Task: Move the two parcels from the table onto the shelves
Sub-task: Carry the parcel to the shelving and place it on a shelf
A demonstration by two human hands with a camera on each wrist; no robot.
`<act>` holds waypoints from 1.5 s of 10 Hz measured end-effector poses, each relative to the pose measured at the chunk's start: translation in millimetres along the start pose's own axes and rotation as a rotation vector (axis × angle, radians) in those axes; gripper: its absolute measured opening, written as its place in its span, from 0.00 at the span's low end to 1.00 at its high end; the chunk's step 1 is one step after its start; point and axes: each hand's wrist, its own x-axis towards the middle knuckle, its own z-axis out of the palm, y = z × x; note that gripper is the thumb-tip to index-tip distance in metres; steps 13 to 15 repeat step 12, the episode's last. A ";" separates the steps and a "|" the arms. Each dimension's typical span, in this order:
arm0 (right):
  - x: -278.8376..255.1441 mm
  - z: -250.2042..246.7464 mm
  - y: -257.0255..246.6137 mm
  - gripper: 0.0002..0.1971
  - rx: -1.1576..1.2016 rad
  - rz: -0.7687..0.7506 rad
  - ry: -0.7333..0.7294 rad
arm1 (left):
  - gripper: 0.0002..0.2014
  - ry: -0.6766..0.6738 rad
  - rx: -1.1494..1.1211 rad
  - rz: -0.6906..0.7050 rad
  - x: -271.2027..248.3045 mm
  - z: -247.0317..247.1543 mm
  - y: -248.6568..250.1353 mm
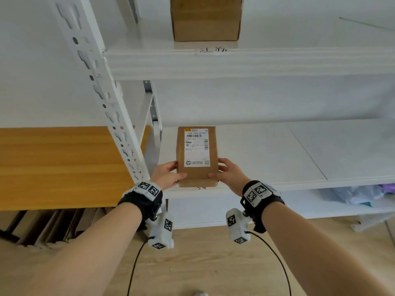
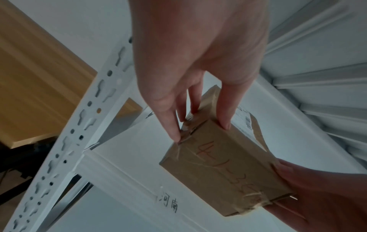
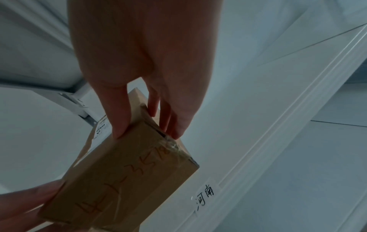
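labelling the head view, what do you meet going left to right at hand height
orange wooden tabletop → white perforated metal shelf post → left hand → brown cardboard parcel with white label → right hand → white shelf board

Bare forearms — black wrist straps carrying white marker-tagged cameras, black cables.

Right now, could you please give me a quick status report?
Left hand and right hand gripping brown cardboard parcel on white middle shelf. Second cardboard box above. Nothing blocking.
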 end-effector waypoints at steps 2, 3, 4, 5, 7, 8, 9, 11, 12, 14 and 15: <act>69.2 -3.3 -2.0 0.33 0.020 0.089 0.010 | 0.33 -0.037 -0.029 -0.117 73.1 -3.6 3.2; 93.8 -4.2 0.7 0.32 0.046 0.117 0.009 | 0.31 -0.004 -0.066 -0.160 98.9 -1.5 -0.4; 110.0 -5.6 6.8 0.32 0.047 0.139 0.013 | 0.30 0.006 -0.066 -0.177 118.9 4.5 -8.4; 122.7 -7.4 11.8 0.31 0.054 0.154 0.017 | 0.31 0.024 -0.051 -0.178 134.2 9.0 -17.7; 135.3 -14.7 18.8 0.31 0.060 0.167 0.021 | 0.31 0.036 -0.063 -0.145 142.9 17.2 -22.9; 138.4 -15.8 22.4 0.31 0.057 0.170 0.031 | 0.31 0.043 -0.048 -0.115 142.5 17.9 -25.5; 139.7 -16.4 25.2 0.31 0.040 0.159 0.030 | 0.30 0.054 -0.030 -0.084 140.9 18.4 -28.6; 124.1 -19.1 28.7 0.37 -0.173 0.194 0.042 | 0.30 0.038 0.050 -0.058 116.2 21.0 -33.7; 97.2 -22.8 32.0 0.35 -0.187 0.183 0.098 | 0.31 0.064 0.113 -0.070 93.1 24.5 -40.4; 97.2 -22.8 32.0 0.35 -0.187 0.183 0.098 | 0.31 0.064 0.113 -0.070 93.1 24.5 -40.4; 97.2 -22.8 32.0 0.35 -0.187 0.183 0.098 | 0.31 0.064 0.113 -0.070 93.1 24.5 -40.4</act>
